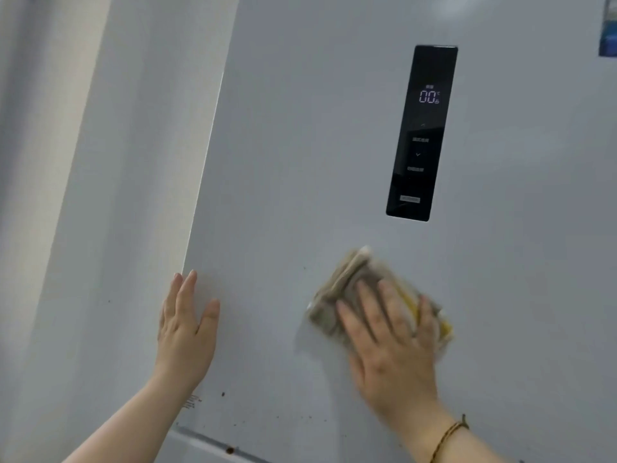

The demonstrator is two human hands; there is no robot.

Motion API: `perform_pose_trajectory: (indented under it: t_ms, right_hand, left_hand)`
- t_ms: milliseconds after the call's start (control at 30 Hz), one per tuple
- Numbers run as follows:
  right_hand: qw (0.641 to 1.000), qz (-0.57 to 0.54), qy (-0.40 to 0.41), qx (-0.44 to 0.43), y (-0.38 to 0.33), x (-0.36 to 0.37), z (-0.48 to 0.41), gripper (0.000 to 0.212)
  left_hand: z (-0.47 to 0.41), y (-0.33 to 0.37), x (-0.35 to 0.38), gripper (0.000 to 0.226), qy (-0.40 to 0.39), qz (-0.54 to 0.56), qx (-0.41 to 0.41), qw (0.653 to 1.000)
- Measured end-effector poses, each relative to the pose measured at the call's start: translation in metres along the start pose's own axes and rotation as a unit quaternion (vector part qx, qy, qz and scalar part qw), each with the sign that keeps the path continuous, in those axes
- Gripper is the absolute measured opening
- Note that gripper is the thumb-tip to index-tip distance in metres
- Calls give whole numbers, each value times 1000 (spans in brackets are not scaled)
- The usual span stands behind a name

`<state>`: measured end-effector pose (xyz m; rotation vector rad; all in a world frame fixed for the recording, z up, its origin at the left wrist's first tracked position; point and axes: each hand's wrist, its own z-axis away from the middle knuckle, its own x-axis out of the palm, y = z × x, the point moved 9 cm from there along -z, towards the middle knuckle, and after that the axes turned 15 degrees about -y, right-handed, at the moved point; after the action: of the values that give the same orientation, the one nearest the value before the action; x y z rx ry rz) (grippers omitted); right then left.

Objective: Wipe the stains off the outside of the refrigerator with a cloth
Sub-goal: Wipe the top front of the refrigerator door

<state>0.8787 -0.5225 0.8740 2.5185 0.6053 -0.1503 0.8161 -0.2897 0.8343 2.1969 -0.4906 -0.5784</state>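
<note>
The white refrigerator door (300, 145) fills most of the view. My right hand (390, 342) lies flat with straight fingers on a folded grey-beige cloth (337, 282) with a yellow patch, pressing it against the door below the black control panel (422, 132). My left hand (187, 329) rests flat and open against the door's left edge. Small brown stain specks (223, 393) dot the door's lower part, below both hands.
The control panel shows lit digits. The fridge's side wall (100, 228) runs down the left, beside a pale room wall. A seam with a rust-coloured spot (229, 450) marks the door's bottom edge. A blue sticker (608, 31) sits at the top right.
</note>
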Motion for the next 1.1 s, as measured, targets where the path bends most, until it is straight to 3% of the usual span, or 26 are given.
perform_pose_trajectory:
  t_ms: [133, 200, 300, 433, 533, 700, 833, 867, 900, 933, 1000, 1100]
  right_hand:
    - [989, 13, -20, -143, -32, 6, 5, 44]
    - [992, 17, -9, -128, -15, -3, -18, 46]
    - [1000, 6, 10, -3, 14, -12, -57, 47]
    - [996, -19, 36, 79, -1, -12, -68, 44]
    - [998, -34, 11, 47, -40, 0, -63, 45]
    - [988, -127, -41, -79, -115, 14, -55, 36]
    - [952, -274, -110, -85, -138, 10, -60, 36]
    - [926, -341, -142, -74, -141, 8, -60, 36]
    - [876, -438, -195, -54, -142, 10, -60, 36]
    - [790, -549, -271, -35, -149, 16, -57, 33]
    - [542, -740, -397, 12, -169, 28, -40, 27]
    - [329, -828, -452, 47, -194, 33, -16, 14]
  left_hand:
    - [-6, -13, -9, 52, -11, 52, -18, 998]
    - [-6, -20, -6, 51, -37, 101, -35, 994]
    - [-4, -24, -8, 47, -47, 143, -46, 988]
    - [-4, -24, -11, 43, -64, 198, -54, 977]
    - [-3, -26, -14, 40, -75, 233, -44, 968]
    - [7, -26, -21, 42, -103, 268, -27, 958]
    - [30, -36, -42, 52, -112, 169, 11, 979]
    - [37, -36, -49, 59, -114, 120, 31, 986]
    - [43, -34, -55, 66, -116, 76, 46, 989]
    - [49, -33, -61, 72, -118, 35, 53, 991]
    - [54, -26, -72, 75, -117, -11, 51, 992]
    - [70, -25, -83, 48, -142, -18, -23, 989]
